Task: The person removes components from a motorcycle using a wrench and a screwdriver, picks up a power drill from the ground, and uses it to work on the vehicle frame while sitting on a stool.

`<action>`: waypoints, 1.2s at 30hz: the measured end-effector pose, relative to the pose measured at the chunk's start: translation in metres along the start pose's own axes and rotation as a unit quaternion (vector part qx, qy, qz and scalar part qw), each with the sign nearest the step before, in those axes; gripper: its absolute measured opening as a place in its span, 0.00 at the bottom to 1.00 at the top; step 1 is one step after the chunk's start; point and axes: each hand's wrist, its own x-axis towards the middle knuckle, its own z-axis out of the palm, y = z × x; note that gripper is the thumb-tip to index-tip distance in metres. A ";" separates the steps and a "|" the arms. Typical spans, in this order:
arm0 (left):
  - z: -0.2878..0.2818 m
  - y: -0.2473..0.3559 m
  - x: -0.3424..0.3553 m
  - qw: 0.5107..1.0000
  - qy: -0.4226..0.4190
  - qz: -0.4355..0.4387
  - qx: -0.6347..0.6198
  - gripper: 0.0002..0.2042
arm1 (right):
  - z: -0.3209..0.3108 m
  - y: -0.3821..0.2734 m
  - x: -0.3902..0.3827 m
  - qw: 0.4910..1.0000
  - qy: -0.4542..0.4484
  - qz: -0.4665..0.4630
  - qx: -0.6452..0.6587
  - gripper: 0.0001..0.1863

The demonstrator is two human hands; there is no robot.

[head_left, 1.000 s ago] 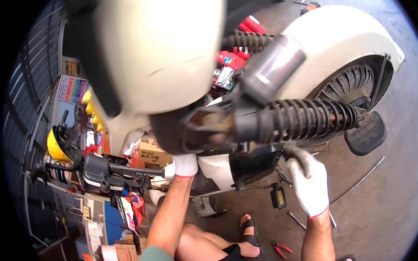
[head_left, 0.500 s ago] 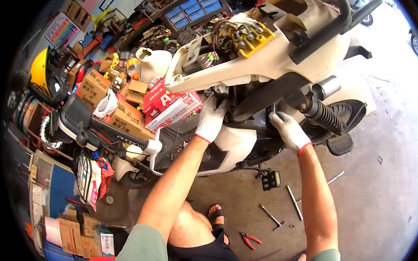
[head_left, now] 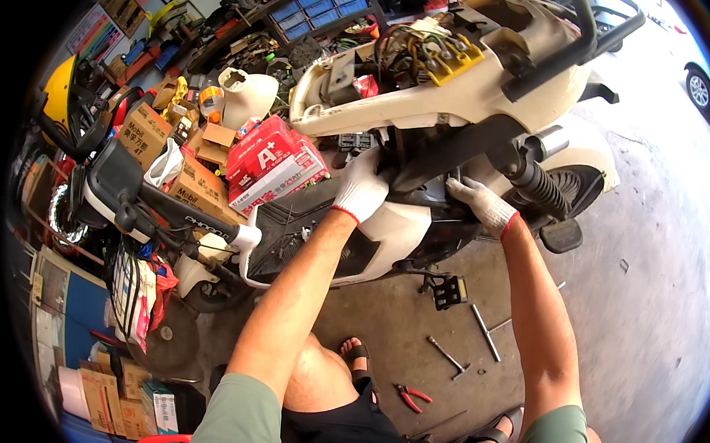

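While the left hand (head_left: 363,188) reaches into the scooter (head_left: 406,228), the right hand (head_left: 486,205) half-curls beside the frame; whether either grips is unclear.

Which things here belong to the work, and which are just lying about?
In the work: scooter; gloved left hand and right hand at it; likely the untouched pliers and short T-handled tool.

Seemingly lying about: red box; brown carton; yellow helmet.

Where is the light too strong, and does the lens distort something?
Head view: the floor washes out at upper right, near the car; same view: fisheye leaves black corners, and the cabinet at lower left leans, perhaps through the lens; the left hand looks fairly sharp.
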 end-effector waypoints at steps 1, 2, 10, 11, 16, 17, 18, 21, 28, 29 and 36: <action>-0.003 0.004 0.002 1.000 -0.022 -0.003 0.005 0.12 | -0.001 -0.001 0.000 1.000 0.004 -0.002 -0.024 0.30; -0.002 0.003 0.004 1.000 -0.024 -0.012 0.010 0.12 | -0.001 -0.001 0.000 0.999 0.006 -0.003 -0.035 0.29; -0.003 -0.001 0.005 0.993 0.003 -0.054 -0.104 0.12 | 0.006 0.009 -0.011 0.976 0.122 -0.063 -0.168 0.27; -0.006 -0.004 0.006 0.993 0.027 -0.033 -0.114 0.12 | 0.005 0.015 -0.011 0.975 0.134 -0.079 -0.157 0.26; -0.006 -0.016 0.008 0.996 -0.003 0.032 -0.087 0.06 | 0.010 0.035 -0.044 0.954 0.231 -0.181 -0.062 0.18; -0.002 0.007 0.000 0.994 0.022 0.030 -0.099 0.07 | 0.010 0.052 -0.048 0.936 0.286 -0.205 -0.024 0.15; 0.003 0.002 0.000 0.993 0.011 0.012 -0.121 0.07 | 0.007 0.070 -0.048 0.922 0.328 -0.202 0.049 0.14; -0.002 0.009 0.000 0.998 0.026 0.015 -0.048 0.09 | 0.006 0.079 -0.048 0.901 0.324 -0.244 0.153 0.16; 0.017 -0.005 0.003 0.961 0.131 -0.080 -0.230 0.03 | -0.014 0.072 -0.023 0.977 0.146 -0.106 0.110 0.28; 0.018 -0.002 0.001 0.949 0.128 -0.099 -0.269 0.03 | -0.021 0.071 -0.022 0.987 0.119 -0.092 0.050 0.32; -0.005 -0.016 -0.006 0.885 0.063 -0.117 -0.446 0.04 | -0.016 0.007 -0.021 0.992 0.011 -0.043 -0.119 0.32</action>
